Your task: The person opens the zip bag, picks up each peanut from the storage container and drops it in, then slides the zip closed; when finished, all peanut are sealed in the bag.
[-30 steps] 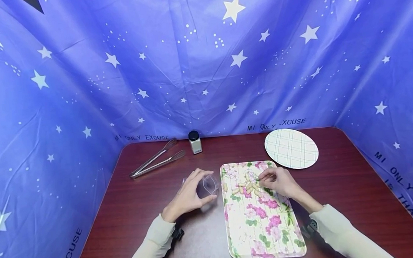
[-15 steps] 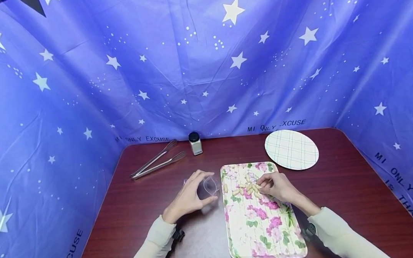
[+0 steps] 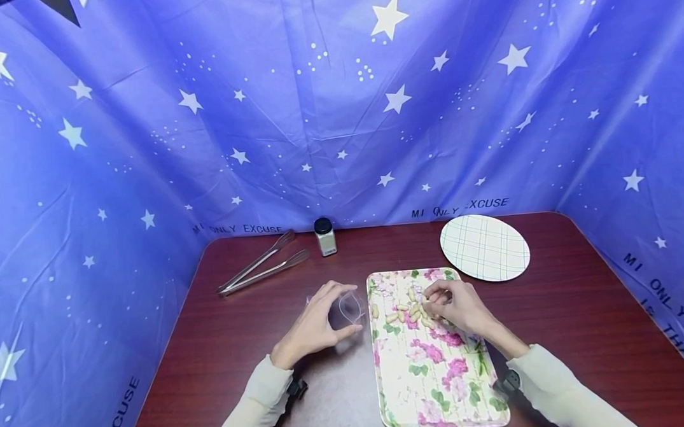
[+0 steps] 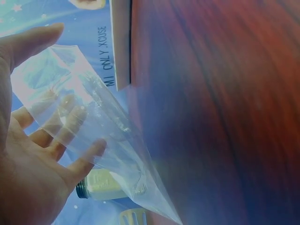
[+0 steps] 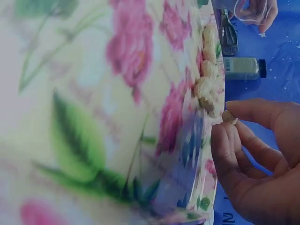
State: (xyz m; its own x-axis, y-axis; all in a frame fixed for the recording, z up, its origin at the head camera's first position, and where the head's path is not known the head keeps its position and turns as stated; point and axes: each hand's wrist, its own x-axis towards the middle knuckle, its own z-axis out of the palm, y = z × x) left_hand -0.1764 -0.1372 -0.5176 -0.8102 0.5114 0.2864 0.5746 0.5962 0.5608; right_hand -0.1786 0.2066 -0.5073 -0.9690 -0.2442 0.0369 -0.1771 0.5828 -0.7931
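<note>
In the head view my left hand (image 3: 309,329) curves around a clear plastic bag (image 4: 110,122), thumb and fingers spread at its open mouth. The bag hangs beside the left edge of a floral tray (image 3: 397,376) and looks empty. Over the tray's far half is my right hand (image 3: 463,305). The right wrist view shows its thumb and fingertips pinching a peanut (image 5: 229,116), just off the tray surface. Several unshelled peanuts (image 3: 413,311) lie in a loose cluster next to those fingers, and a single peanut (image 3: 375,311) lies by the tray's left edge.
Metal tongs (image 3: 261,268) lie spread at the back left. Beside them stands a black-capped jar (image 3: 325,238) with pale contents. An oval checked plate (image 3: 485,248) sits behind the tray on the right. Blue star-patterned cloth (image 3: 337,112) surrounds the dark red table (image 3: 211,372).
My right hand has moved from the pile's right side down to the peanuts, then risen slightly and now pinches one. The left hand and the bag have stayed in place.
</note>
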